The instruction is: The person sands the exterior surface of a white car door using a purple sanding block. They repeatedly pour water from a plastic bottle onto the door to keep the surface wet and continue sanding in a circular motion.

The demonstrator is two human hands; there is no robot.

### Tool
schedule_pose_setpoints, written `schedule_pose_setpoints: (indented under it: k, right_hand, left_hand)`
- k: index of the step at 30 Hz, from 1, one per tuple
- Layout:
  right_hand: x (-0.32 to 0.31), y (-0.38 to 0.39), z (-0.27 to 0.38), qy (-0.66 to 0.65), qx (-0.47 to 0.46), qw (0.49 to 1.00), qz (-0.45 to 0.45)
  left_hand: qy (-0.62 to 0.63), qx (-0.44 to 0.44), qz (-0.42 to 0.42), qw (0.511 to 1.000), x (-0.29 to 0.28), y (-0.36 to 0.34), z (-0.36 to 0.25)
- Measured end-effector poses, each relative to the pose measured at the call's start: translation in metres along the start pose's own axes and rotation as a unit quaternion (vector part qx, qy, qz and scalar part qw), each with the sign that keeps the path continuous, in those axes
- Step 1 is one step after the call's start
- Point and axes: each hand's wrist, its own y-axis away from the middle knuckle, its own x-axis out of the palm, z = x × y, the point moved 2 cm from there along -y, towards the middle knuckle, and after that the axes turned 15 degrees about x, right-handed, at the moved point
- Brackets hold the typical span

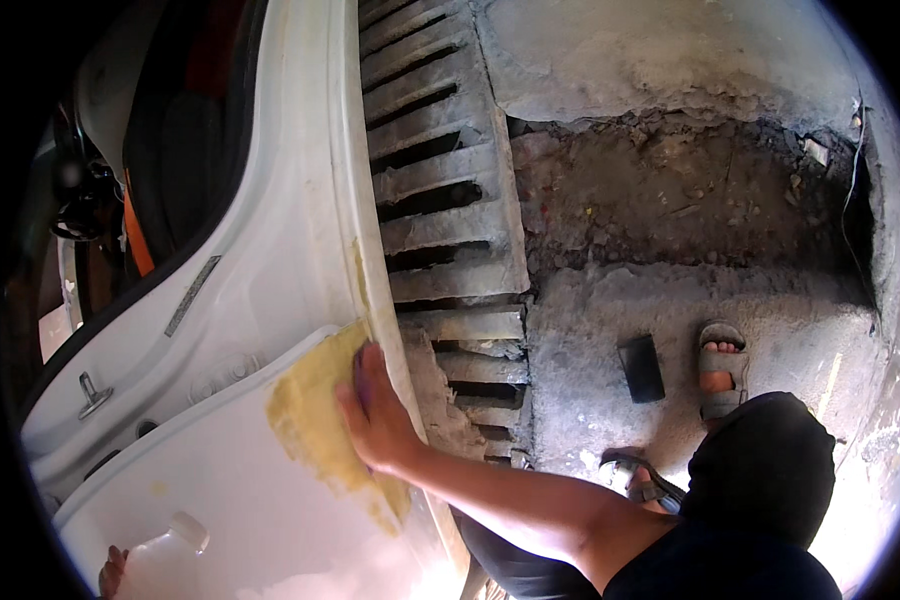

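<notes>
Touching yellow patch on white panel: hand (whether grasping anything, cannot tell).

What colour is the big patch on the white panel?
The patch is mottled yellow, best seen in the head view.

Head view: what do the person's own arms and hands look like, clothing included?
The right hand and right arm are bare below a dark navy sleeve, with no glove or watch showing. Only part of the gloveless left hand shows; its arm is out of view.
</notes>
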Motion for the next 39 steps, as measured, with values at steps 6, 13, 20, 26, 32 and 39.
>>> schedule_pose_setpoints:
  k: [6, 13, 20, 26, 32, 39]
  right_hand:
    - [-0.003, -0.007, 0.021, -0.013, 0.002, 1.000, 0.019]
    - [-0.017, -0.029, 0.028, -0.051, 0.029, 0.998, 0.003]
    - [-0.007, 0.000, -0.005, -0.044, 0.025, 0.999, -0.013]
    - [-0.008, 0.005, 0.028, -0.014, -0.040, 0.999, -0.023]
    - [-0.022, -0.033, 0.045, -0.013, 0.052, 0.996, 0.069]
    - [-0.028, -0.033, 0.048, -0.020, 0.112, 0.989, 0.096]
  left_hand:
    - [0.073, -0.046, -0.072, 0.994, -0.002, 0.008, 0.002]
    - [0.102, -0.053, -0.042, 0.992, 0.003, 0.009, 0.004]
    - [0.071, -0.014, 0.037, 0.997, -0.001, 0.014, 0.005]
    - [0.325, -0.154, -0.160, 0.919, 0.002, 0.017, 0.007]
    - [0.232, -0.170, -0.020, 0.958, -0.006, 0.028, 0.009]
    - [0.127, -0.110, 0.017, 0.986, -0.002, 0.031, 0.003]
